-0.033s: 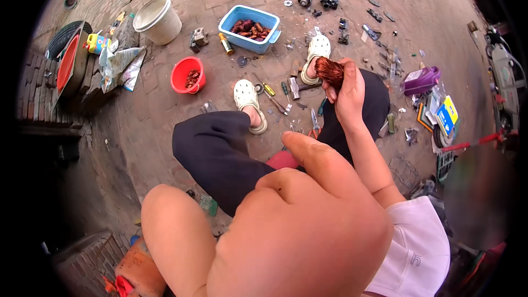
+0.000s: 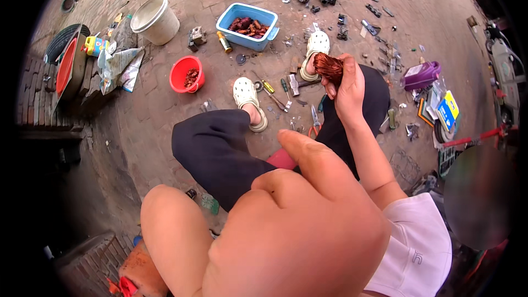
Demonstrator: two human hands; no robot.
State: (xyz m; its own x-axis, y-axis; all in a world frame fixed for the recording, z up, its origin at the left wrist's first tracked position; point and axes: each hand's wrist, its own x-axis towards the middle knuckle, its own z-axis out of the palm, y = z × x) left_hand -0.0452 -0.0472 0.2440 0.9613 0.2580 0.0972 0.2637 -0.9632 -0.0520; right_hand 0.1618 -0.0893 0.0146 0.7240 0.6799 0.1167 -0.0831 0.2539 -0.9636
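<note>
My right hand is closed round a bundle of reddish copper wire, held over my right knee beside my right clog. My left hand looms large in front of my body, close to the view. One digit points up and left and the others look bent inward; anything inside is hidden. A blue plastic basin holds several dark reddish-brown copper pieces. A red bucket nearer left contains smaller pieces.
Between my feet lie screwdrivers, a hammer and red-handled pliers. A white bucket stands far left, beside a tyre. To the right are a purple jug, scattered metal parts and a blue-yellow box.
The view has shifted very slightly. My right hand keeps its grip on the copper wire bundle, and my left hand stays in nearly the same place.
</note>
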